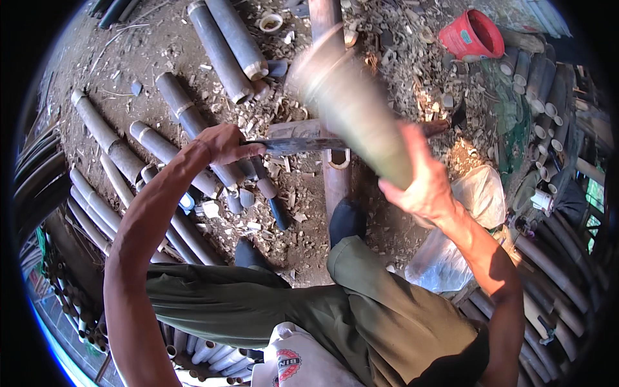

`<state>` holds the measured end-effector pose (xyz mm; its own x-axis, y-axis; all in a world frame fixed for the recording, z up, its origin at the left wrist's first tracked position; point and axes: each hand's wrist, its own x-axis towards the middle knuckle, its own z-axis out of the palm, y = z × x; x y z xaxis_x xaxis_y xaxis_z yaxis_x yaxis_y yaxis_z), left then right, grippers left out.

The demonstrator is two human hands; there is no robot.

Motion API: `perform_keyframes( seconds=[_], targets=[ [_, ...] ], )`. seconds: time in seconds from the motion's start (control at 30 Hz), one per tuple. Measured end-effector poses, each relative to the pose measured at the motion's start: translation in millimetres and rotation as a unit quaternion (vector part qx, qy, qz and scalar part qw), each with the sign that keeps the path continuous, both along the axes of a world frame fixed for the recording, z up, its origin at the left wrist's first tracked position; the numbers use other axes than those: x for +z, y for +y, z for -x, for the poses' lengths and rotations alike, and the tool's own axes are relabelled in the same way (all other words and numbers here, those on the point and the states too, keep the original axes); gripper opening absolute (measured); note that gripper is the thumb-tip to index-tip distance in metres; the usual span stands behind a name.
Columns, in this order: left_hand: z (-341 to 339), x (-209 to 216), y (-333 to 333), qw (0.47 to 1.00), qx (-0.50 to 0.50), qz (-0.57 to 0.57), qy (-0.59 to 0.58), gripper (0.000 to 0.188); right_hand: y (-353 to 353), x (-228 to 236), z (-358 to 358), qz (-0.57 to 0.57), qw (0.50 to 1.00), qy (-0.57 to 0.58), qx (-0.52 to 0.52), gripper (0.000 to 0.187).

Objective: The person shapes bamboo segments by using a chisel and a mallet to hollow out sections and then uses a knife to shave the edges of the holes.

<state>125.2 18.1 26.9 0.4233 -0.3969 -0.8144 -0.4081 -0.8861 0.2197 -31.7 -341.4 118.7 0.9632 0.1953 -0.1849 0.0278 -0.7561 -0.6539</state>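
My left hand (227, 144) is closed around one end of a long, flat, dark blade (290, 146). The blade reaches rightward across a brown bamboo pole (336, 187) that runs from between my feet to the far edge. In my right hand (425, 184) is a thick bamboo club (364, 109), greenish at the grip and wider at its far end. Motion smears the club, and it hides part of the pole and of the blade. A short bamboo piece (293, 129) lies just beyond the blade. Whether the blade touches it, I cannot tell.
Cut bamboo tubes (109, 135) lie on the ground at the left, with two more (225, 45) farther off. Chips (406, 77) cover the dirt. A red bucket (471, 35) stands far right, a clear plastic bag (445, 258) nearer. Bamboo is stacked (548, 271) along the right.
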Motion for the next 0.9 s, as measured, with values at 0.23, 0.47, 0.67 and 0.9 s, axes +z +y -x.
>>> perform_keyframes(
  seconds=[0.23, 0.47, 0.67, 0.9],
  targets=[
    [78.9, 12.3, 22.7, 0.946, 0.032, 0.181, -0.265, 0.044, -9.1, 16.2, 14.7, -0.108, 0.99, -0.044, -0.08, 0.096],
    [135.7, 31.5, 19.4, 0.939, 0.035, 0.172, -0.296, 0.036, -27.5, 24.8, -1.0, -0.094, 0.989, -0.092, -0.073, 0.094],
    [115.4, 8.8, 18.7, 0.959, 0.044, 0.119, -0.254, 0.023, -22.9, 3.7, 11.8, 0.002, 0.951, -0.174, 0.254, 0.077],
    [102.2, -5.4, 15.8, 0.958, 0.025, 0.138, -0.251, 0.018, -30.7, -0.7, 3.9, 0.23, 0.9, -0.13, 0.346, 0.094]
  ],
)
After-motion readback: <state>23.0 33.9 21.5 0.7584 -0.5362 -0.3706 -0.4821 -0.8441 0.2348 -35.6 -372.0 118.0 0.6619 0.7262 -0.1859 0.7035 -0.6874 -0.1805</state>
